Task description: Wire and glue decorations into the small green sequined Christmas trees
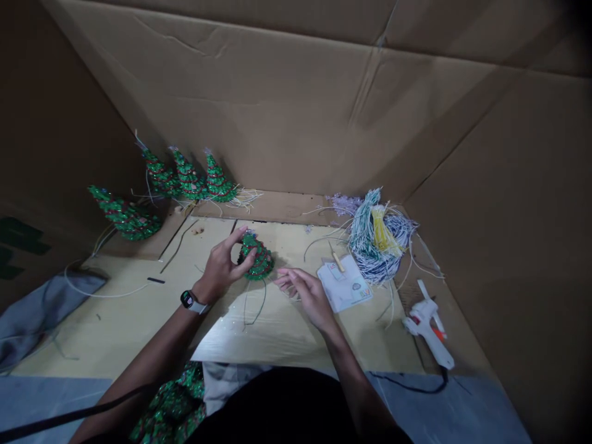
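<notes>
A small green glittery Christmas tree ornament with red trim is gripped by my left hand, thumb and fingers around its upper part. Thin dark cords trail from its base onto the table. Just right of the tree, apart from it, my right hand has its fingers drawn together. Something pale and thin shows under those fingers, but I cannot make out what they hold. A white printed card lies beyond my right hand, with a yellow-handled pointed tool on it.
Several similar trees stand at the back left; one more leans nearer. Bundled cords lie right, by a white glue gun. Cardboard walls enclose the table. Grey cloth lies left; more trees sit below.
</notes>
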`<state>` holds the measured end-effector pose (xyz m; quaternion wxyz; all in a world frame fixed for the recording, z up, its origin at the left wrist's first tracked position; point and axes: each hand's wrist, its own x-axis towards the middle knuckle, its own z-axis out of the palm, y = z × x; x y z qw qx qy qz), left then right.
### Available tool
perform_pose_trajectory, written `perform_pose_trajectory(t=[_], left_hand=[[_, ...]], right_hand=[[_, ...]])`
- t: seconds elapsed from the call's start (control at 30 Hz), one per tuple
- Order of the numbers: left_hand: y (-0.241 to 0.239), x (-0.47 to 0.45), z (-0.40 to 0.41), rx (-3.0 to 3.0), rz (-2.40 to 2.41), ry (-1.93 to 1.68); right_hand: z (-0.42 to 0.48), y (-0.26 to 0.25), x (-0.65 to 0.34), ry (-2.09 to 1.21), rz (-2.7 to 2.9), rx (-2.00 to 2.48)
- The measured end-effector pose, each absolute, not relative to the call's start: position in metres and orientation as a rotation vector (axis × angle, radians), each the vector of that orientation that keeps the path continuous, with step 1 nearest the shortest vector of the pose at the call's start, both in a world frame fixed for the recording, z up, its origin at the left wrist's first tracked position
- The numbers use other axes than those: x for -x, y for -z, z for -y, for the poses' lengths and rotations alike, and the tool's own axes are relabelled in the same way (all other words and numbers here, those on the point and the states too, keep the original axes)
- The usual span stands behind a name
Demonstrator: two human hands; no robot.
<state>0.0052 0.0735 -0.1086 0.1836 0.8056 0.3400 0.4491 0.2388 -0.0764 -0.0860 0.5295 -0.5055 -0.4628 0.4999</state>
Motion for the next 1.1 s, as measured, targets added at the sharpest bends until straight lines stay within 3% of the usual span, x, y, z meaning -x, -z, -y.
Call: perform_pose_trajectory(t=[0.23,0.47,1.1], left_hand=[[0.107,-0.001,-0.073,-2.159,-0.881,-1.274],[0.097,0.005,-0.071,-2.044,-0.889,-0.977],[0.105,0.006,-0.071,-2.13,-0.951,-1.011]], right_hand=[[0.086,0.094,-0.251,-1.177,1.041,1.234],[0.088,0.103,-0.256,-1.165,0.976,1.231],[0.09,0.1,-0.264,-1.074,0.956,1.282]])
